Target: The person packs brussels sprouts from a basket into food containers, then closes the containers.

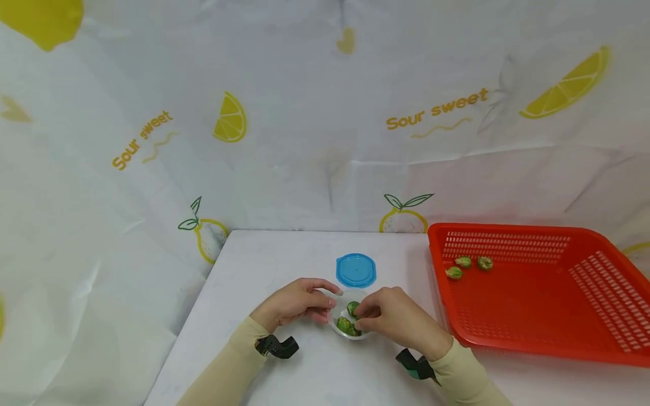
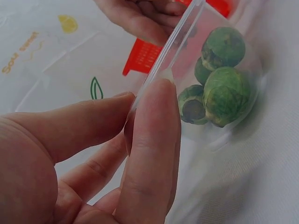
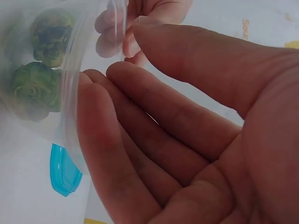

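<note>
A clear plastic bowl stands on the white table with several Brussels sprouts inside. My left hand pinches its rim from the left, thumb on one side and fingers on the other. Over the bowl's right side is my right hand, hiding part of the contents. In the right wrist view its fingers are loosely bent at the bowl's mouth, the thumb stands apart, and nothing lies between them. Through the bowl wall, the left wrist view shows green sprouts gathered together.
Just behind the bowl lies a blue lid. A large red basket occupies the table's right side, with three more sprouts near its back left corner. A white lemon-print cloth hangs behind the table.
</note>
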The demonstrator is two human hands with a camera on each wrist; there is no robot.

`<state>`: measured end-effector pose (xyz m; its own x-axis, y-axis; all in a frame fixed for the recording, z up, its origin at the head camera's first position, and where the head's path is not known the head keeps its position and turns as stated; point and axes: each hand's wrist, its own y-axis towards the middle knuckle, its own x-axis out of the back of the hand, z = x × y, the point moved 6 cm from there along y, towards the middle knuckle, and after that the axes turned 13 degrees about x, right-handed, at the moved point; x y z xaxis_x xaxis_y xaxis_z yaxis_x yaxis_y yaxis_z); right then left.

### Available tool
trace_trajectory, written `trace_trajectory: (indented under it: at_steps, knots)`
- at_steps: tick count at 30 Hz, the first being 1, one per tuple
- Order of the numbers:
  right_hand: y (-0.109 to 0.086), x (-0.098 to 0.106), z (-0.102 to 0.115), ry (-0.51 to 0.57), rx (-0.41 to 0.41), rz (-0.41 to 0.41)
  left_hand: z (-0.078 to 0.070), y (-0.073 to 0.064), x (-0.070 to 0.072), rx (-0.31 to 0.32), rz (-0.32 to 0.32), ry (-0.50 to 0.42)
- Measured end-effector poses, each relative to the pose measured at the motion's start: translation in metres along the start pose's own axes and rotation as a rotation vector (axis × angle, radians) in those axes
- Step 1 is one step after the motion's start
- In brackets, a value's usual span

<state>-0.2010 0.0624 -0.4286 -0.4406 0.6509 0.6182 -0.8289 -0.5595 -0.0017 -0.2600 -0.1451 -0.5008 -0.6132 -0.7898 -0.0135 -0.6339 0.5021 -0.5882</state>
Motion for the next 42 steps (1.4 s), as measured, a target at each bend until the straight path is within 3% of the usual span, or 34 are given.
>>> trace_trajectory:
  at_steps: [7,11,17,22,29,35,42]
  knots:
    - [-0.009,0.02,0.02,-0.053,0.051,-0.009,0.002,-0.002,0.0,0.013,-0.008,-0.005]
    - [-0.021,0.05,0.03,-0.12,0.038,-0.026,0.001,0.0,-0.001,0.007,0.003,-0.014]
    - [-0.04,0.103,0.022,-0.241,0.005,-0.062,0.003,0.001,0.0,-0.005,0.019,-0.019]
    - [-0.055,0.152,-0.005,-0.326,-0.049,-0.085,0.003,0.002,0.0,-0.01,0.024,-0.017]
    - [-0.075,0.206,-0.063,-0.357,-0.196,-0.066,0.002,0.001,-0.002,-0.007,0.028,-0.024]
    - [-0.084,0.231,-0.111,-0.287,-0.281,-0.025,0.002,0.0,-0.002,-0.008,0.027,-0.03]
    - [-0.09,0.243,-0.163,-0.193,-0.396,0.0,0.0,0.0,-0.003,-0.012,0.035,-0.029]
